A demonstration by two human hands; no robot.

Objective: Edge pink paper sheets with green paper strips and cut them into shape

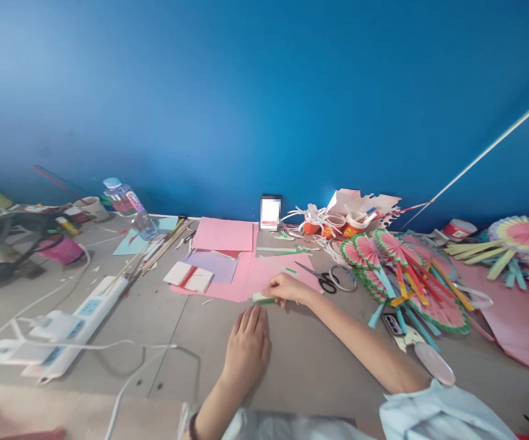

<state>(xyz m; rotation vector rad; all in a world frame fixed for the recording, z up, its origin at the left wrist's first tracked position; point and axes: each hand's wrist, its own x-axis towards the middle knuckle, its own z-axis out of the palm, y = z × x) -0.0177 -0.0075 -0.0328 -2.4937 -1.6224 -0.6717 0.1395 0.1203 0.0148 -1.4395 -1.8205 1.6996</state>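
Right now, the right hand (pixel 287 290) has its thumb and fingers closed on one end of a little green and white strip (pixel 262 298). It looks like the pinch keeps that small thing from sliding. The left hand (pixel 248 342) is not gripping; it lies palm down on the tabletop (pixel 301 360), fingers close together. Its fingertips are by the near edge of the strip, but the view is small, so I cannot tell if they touch. The strip sits at the right fingertips, just past the left ones.

Beyond it is big pink paper (pixel 246 269), with a purple sheet (pixel 224 272) on it. Black scissors (pixel 327 282) lie to the right, maybe put there to be easy to grab. Farther out, a small screen (pixel 271 214) stands by the blue wall (pixel 246 110), and folded paper fans (pixel 399 247) are piled on the right.
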